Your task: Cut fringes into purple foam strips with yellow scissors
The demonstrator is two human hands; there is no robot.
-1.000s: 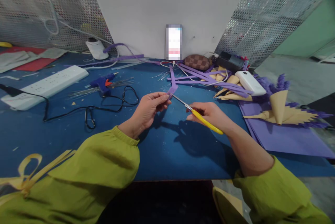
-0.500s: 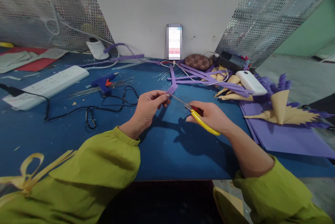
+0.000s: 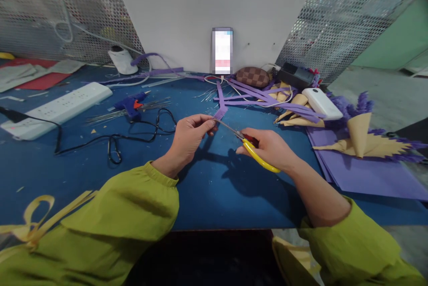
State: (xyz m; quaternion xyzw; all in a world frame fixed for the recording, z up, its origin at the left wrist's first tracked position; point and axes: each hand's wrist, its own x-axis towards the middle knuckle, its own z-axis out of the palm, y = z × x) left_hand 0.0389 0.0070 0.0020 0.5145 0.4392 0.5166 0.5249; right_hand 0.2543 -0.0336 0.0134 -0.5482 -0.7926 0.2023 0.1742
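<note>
My left hand (image 3: 190, 136) pinches the near end of a long purple paper strip (image 3: 220, 101) that runs away from me over the blue table (image 3: 207, 183). My right hand (image 3: 272, 147) grips yellow-handled scissors (image 3: 249, 145). Their blades point left and meet the strip's fringed end just beside my left fingertips. Both hands hover a little above the table's middle.
A blue glue gun (image 3: 130, 104) with a black cord (image 3: 133, 134), thin wires and a white power strip (image 3: 56, 109) lie to the left. More purple strips, tan paper cones (image 3: 359, 134), purple sheets (image 3: 368, 172) and a white power bank (image 3: 323, 103) sit right. A phone (image 3: 222, 51) leans against the back wall.
The scissors' blades have slid a little further onto the strip's end and my right hand has shifted slightly left. My left hand keeps its pinch.
</note>
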